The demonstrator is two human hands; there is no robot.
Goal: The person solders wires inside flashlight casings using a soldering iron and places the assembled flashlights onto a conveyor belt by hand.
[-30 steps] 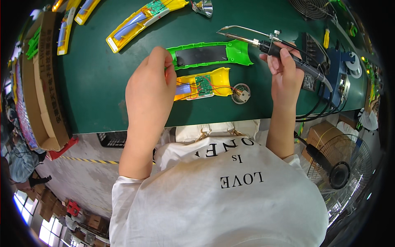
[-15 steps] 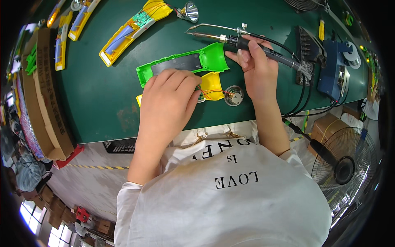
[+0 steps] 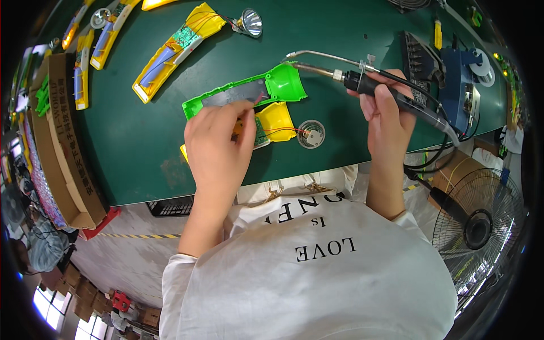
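My right hand (image 3: 388, 110) is closed around the black handle of a soldering iron (image 3: 362, 85), which has a thin metal solder-feed tube fixed alongside. The iron's tip is over the wide end of a green plastic shell (image 3: 286, 82) with a dark panel inside. In front of that shell lies a yellow shell (image 3: 276, 120) holding a green circuit board (image 3: 260, 133), partly covered by my left hand (image 3: 218, 144). The left fingertips are pinched together above the board; a thin reddish strand shows near them, too blurred to name. Red wires lead from the board to a round reflector lamp (image 3: 311, 135).
Another opened yellow lamp (image 3: 164, 62) with a blue cell and a reflector (image 3: 250, 23) lies farther back, with several similar ones at left. A cardboard box (image 3: 68, 141) lines the left edge. At right are a black iron stand (image 3: 422, 59) and a blue solder-feeding unit (image 3: 456, 85).
My right hand has moved right and nearer with the soldering iron, bringing the tip over the green shell. My left hand has gone from lying over the yellow shell to a raised pinch.
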